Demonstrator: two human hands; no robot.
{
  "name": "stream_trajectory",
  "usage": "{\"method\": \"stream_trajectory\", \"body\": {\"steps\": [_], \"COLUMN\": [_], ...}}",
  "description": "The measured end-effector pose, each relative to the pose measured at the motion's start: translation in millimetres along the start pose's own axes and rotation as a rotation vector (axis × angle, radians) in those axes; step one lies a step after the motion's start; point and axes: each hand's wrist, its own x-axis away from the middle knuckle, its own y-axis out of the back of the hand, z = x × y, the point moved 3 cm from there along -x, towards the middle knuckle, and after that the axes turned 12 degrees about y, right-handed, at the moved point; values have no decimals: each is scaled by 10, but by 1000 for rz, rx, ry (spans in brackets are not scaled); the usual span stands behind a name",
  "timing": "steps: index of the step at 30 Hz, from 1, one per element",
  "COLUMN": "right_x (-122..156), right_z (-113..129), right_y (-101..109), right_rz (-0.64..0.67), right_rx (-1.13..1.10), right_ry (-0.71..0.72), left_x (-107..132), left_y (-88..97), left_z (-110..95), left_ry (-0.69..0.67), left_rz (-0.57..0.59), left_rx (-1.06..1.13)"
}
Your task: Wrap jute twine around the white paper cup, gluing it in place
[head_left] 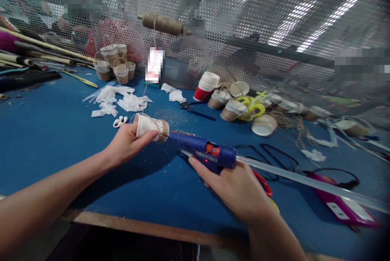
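Note:
A paper cup, partly wrapped in brown twine, lies tipped on its side in my left hand, whose fingers close round its rim end. My right hand grips a blue glue gun by its handle. The gun's nozzle points left and meets, or nearly meets, the twine-covered base of the cup. A long clear glue stick sticks out of the gun's back. From the cup a strand of twine runs up toward the twine spool on the mesh.
Finished twine-wrapped cups stand at the back left. White fabric scraps, dark pliers, stacked paper cups and yellow scissors lie beyond my hands. A purple power strip with black cord sits at right. Perforated mesh walls the back.

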Motion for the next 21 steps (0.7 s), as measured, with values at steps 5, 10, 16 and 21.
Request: {"method": "stream_trajectory", "body": {"steps": [5, 10, 16, 21], "right_x": [-27, -89, -152, -265], "right_z": [-6, -13, -323, -723], "right_y": [30, 47, -59, -192], "right_rz": [-29, -53, -122, -175], "right_rx": [-26, -255, -631, -571], "right_ry": [-27, -256, -556, -695], "left_x": [37, 66, 105, 116], "left_y": [-12, -24, -15, -22], "left_z": [-41, -38, -68, -64], "left_ry": [-116, -199, -309, -287], "left_rz": [75, 150, 168, 160], "left_rx": [-27, -61, -70, -93]}}
